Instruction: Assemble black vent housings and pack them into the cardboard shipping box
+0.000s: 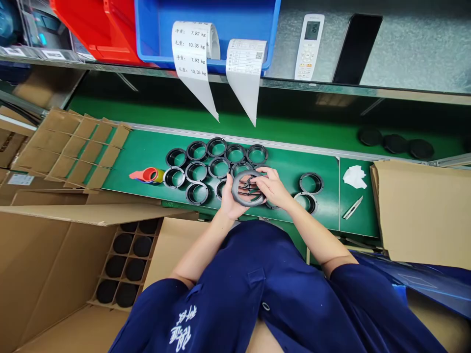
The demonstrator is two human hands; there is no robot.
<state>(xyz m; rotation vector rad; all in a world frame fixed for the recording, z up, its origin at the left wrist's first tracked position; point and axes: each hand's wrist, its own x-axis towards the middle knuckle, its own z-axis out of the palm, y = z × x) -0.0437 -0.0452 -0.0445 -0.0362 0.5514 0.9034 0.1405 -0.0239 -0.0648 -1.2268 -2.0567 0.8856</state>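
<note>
Over the front of the green bench, my left hand grips the left rim of a dark round vent with thin crossbars. My right hand is closed at the same vent's upper right side, its fingers reaching over the opening. Behind and around the hands stand several black rings grouped on the bench, some partly hidden by the hands and the vent. Two more rings are to the right of my right forearm.
At left stands an open carton with dark round pieces in its divider cells. Cardboard dividers, a tape roll, a utility knife and white paper lie on the bench. Label strips hang from a blue bin.
</note>
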